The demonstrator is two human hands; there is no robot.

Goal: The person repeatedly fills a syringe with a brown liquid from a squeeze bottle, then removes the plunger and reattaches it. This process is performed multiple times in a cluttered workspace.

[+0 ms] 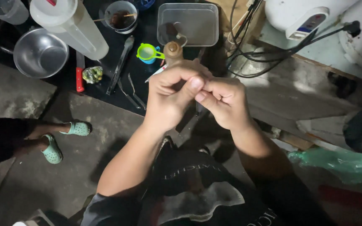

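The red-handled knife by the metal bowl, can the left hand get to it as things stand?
Probably yes. The red-handled knife lies uncovered beside the metal bowl, but the left hand is pinched together with the right hand.

Likely makeshift floor-level home kitchen: steel bowl (pixel 40 53), knife (pixel 79 72), tongs (pixel 120 63), strainer (pixel 148 52), tub (pixel 187 24) on concrete floor (pixel 34 184).

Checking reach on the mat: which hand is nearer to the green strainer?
The left hand. It sits just below and right of the green strainer; the right hand is farther right, fingertips meeting the left's.
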